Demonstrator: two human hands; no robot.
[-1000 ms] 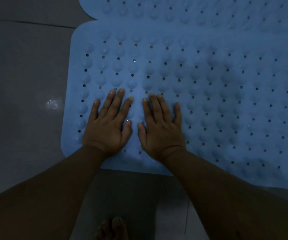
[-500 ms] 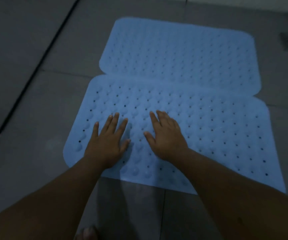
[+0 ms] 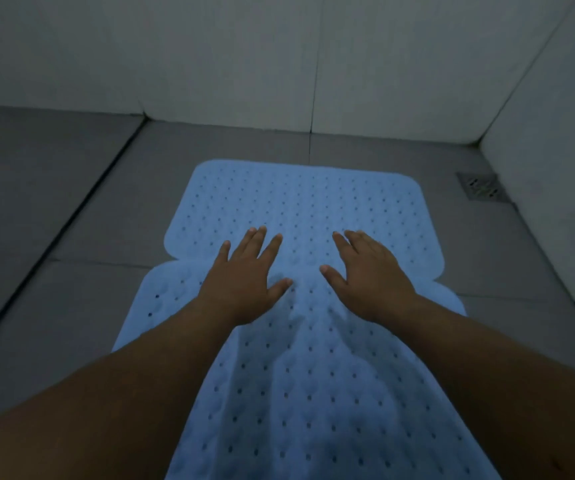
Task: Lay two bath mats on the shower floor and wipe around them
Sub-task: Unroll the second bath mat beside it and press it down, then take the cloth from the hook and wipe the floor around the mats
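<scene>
Head view: two light-blue perforated bath mats flat on grey shower floor [image 3: 71, 289], far mat [image 3: 306, 202] edge to edge with near mat [image 3: 306, 393]. Left hand [image 3: 244, 282] and right hand [image 3: 370, 278] palms down, fingers spread, over the seam; contact with mats unclear. Floor drain [image 3: 483, 187] far right by wall [image 3: 244, 64].

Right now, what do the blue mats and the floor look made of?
Far mat and near mat: likely soft rubber or PVC, matte, going by the moulded bumps, punched holes and rounded corners. Floor: probably large grey tiles, matte, with dark grout lines. Dim light leaves the finish uncertain.
</scene>
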